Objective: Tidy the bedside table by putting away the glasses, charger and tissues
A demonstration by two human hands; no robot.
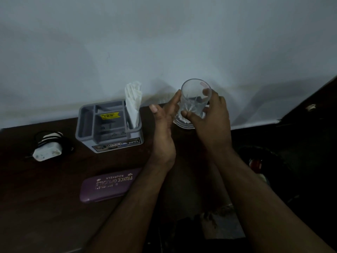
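Observation:
My right hand [211, 115] grips a clear drinking glass [194, 99] that stands on the dark table near the wall. Beside the glass is my left hand [164, 125], open, with its fingertips touching the glass's left side. White tissues [134, 103] stick upright out of the right compartment of a grey organiser box [109, 141]. A white charger [48, 148] wrapped in its black cable lies at the left. In front of the organiser lies a shut purple glasses case [107, 185]. No glasses are visible.
The dark wooden table [45, 207] runs against a pale wall. Its right edge drops off near my right arm, with dark floor and blurred objects [255, 165] below. The organiser's other compartments hold nothing visible.

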